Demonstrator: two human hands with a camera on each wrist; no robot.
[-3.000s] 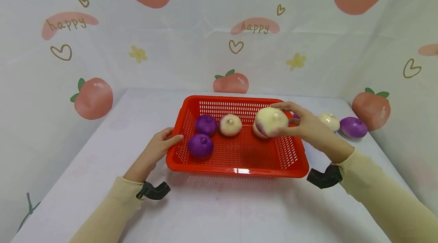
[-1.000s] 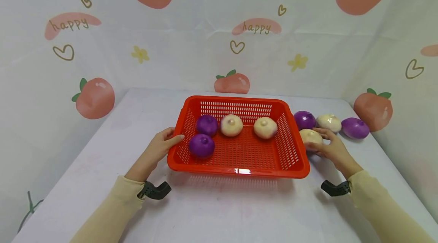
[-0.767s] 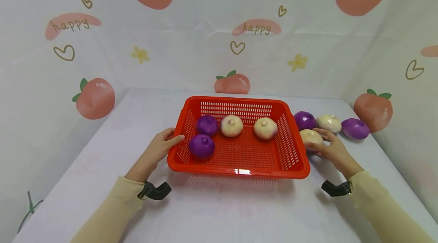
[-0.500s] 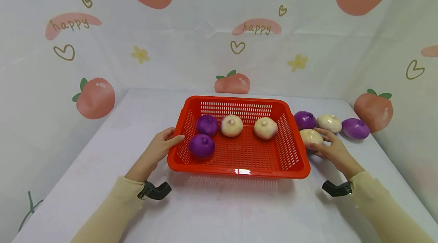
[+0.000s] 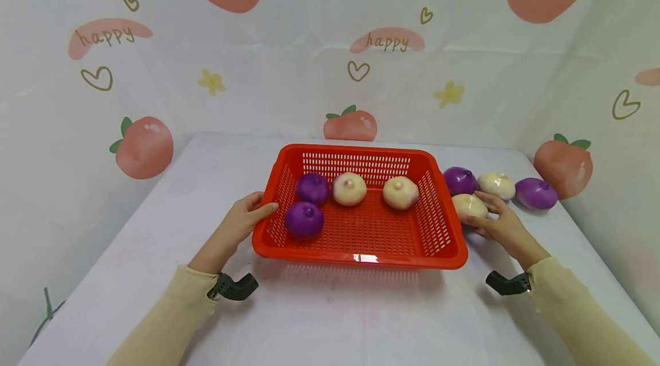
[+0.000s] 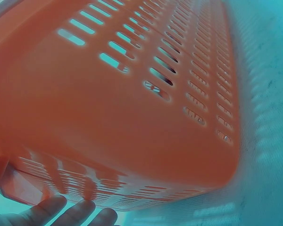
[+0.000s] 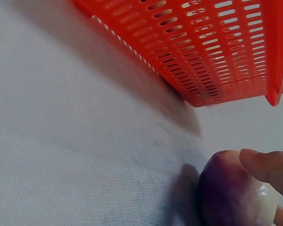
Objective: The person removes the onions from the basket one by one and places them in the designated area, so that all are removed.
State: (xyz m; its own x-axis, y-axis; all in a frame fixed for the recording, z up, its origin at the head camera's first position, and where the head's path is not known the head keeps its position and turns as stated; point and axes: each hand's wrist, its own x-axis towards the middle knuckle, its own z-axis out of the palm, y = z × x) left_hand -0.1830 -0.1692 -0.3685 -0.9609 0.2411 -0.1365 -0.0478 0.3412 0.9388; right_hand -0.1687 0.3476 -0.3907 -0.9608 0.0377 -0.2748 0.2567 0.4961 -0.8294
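A red plastic basket (image 5: 361, 260) stands mid-table in the head view. My left hand (image 5: 239, 228) grips its left rim, thumb over the edge; in the left wrist view several fingertips (image 6: 75, 212) show beside the slotted wall. Inside lie two purple onions (image 5: 304, 220) at the left, a pale onion (image 5: 349, 189) and another pale onion (image 5: 400, 193) further right. Outside the basket's right wall, my right hand (image 5: 500, 225) holds a whitish onion (image 5: 468, 208) on the table, between thumb and fingers. The right wrist view shows that onion's purple side (image 7: 226, 193) under the thumb.
Right of the basket, behind my right hand, a purple onion (image 5: 459, 181), a glossy white onion (image 5: 496, 185) and another purple onion (image 5: 536, 193) sit in a row. A white patterned cloth (image 5: 289, 91) rises behind the table (image 5: 330, 320).
Three seconds ago my right hand held the whitish onion above the basket's right side; it has since moved right and down to the table. The left hand stays on the rim; the last second shows no visible movement.
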